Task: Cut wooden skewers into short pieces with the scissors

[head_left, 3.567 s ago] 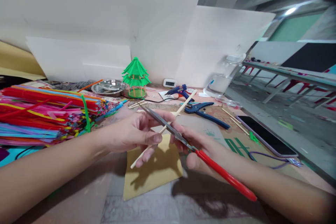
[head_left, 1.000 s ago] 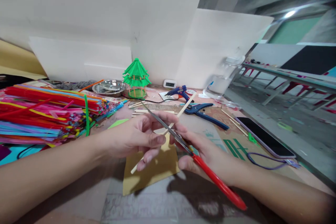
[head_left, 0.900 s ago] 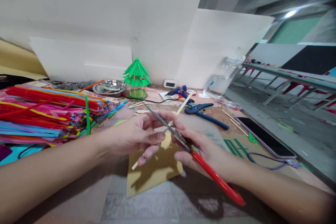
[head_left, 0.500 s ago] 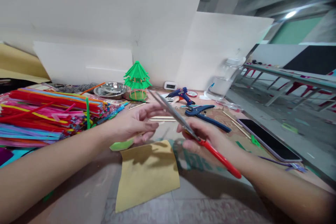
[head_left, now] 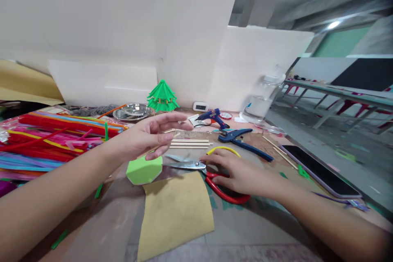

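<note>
Straws (head_left: pixel 46 139) in many colours lay heaped at nine o'clock on the table (head_left: pixel 101 229), probably kept as stock within easy reach. The left hand (head_left: pixel 147 137) hovered above the surface at about eleven o'clock from the scissors, fingers loosely curled around a thin wooden stick (head_left: pixel 172 136) pinched near the fingertips; the light grip seemed meant only to keep the stick off the table. Below it sat a green octagonal piece (head_left: pixel 143 170), flat beside a tan card sheet (head_left: pixel 175 213) at six o'clock. Just past the hand, a few more sticks (head_left: pixel 190 143) lay side by side, likely already trimmed. The right hand (head_left: pixel 236 172) rested on the red handles of the scissors (head_left: pixel 196 168), fingers spread and relaxed rather than threaded through the loops. The scissors lay flat at centre, blades closed and pointing to nine o'clock, steel bright, handles glossy red. A blue glue gun (head_left: pixel 211 116) and blue cutter (head_left: pixel 242 139) waited at one o'clock.
</note>
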A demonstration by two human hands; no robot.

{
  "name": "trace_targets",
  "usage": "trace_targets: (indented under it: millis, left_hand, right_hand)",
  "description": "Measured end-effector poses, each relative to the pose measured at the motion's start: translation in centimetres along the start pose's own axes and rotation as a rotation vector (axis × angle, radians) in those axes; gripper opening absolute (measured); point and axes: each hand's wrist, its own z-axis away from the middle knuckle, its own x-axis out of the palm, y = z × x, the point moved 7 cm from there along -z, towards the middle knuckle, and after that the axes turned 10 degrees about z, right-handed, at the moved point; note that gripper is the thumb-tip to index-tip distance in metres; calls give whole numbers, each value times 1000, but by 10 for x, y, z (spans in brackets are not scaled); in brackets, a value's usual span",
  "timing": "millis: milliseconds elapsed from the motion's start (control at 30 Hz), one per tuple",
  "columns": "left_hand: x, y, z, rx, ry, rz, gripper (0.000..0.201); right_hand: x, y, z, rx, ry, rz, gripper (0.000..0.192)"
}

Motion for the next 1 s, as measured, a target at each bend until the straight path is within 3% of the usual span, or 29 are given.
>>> trace_targets:
  millis: [67,133,200,300,400,467,533,600,667,700,800,867,933,1000]
  left_hand:
    - [5,-7,1,-42,-23,-11,33]
    - [11,-15,3,-118,-43,-42,32]
    - [17,-25,4,-201,-71,-94,31]
    - [26,-41,7,-293,-100,-166,32]
    - [34,-58,10,-395,-142,-203,28]
    - [38,-66,13,-441,-182,-213,28]
    - [33,-67,10,-406,-139,-247,36]
    - [20,-60,4,-316,-4,-299,46]
    - [7,-54,0,-253,126,-315,53]
    - [2,-53,-1,-248,164,-303,57]
    - [-2,-54,-3,-258,201,-209,62]
    - [1,-52,-3,-226,197,-162,58]
    - [7,-48,-4,-164,168,-178,52]
    - [13,-42,-4,-98,143,-212,46]
  right_hand:
    - [-11,1,0,-18,97,6,31]
    - [-31,2,3,-14,329,8,21]
    - [-46,-1,10,-61,546,49,21]
    - [-44,-19,17,-228,621,178,32]
    - [-37,-34,22,-334,682,239,24]
    - [-36,-38,21,-349,660,258,22]
    - [-40,-29,15,-239,536,322,24]
    - [-49,2,12,57,349,441,25]
    - [-62,56,23,504,113,556,31]
    - [-69,76,29,588,57,570,32]
    - [-82,126,45,719,-47,584,28]
    - [-83,143,50,758,-72,591,28]
    - [-85,143,49,750,-17,607,36]
    - [-82,125,42,674,50,595,36]
